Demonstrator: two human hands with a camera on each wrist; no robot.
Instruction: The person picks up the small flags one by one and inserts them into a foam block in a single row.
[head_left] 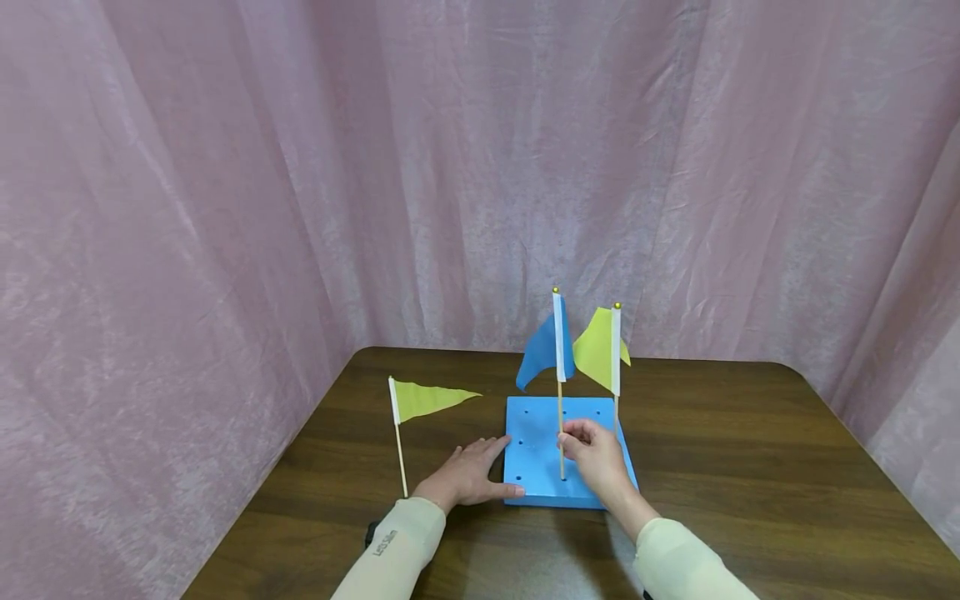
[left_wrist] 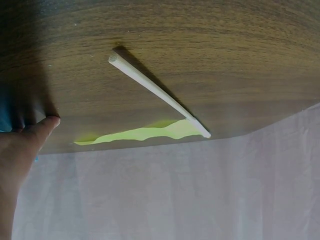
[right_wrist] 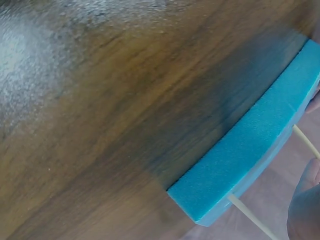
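My right hand [head_left: 596, 458] pinches the thin wooden stick of a blue flag [head_left: 546, 346] between thumb and fingers. The flag stands upright, its lower tip at a front middle hole of the light blue foam board [head_left: 538, 458]. A yellow-green flag [head_left: 596, 350] stands on the board's right side, its lower stick hidden behind my right hand in the head view; the right wrist view shows a stick [right_wrist: 250, 215] near the board's end. With fingers spread, my left hand [head_left: 468, 475] rests at the board's left edge, thumb at the front left corner.
Another yellow-green flag [head_left: 427, 400] lies on the brown wooden table [head_left: 720, 467] left of the board, its stick end near my left wrist. Several small holes dot the board. Pink curtains [head_left: 480, 167] hang behind and beside the table.
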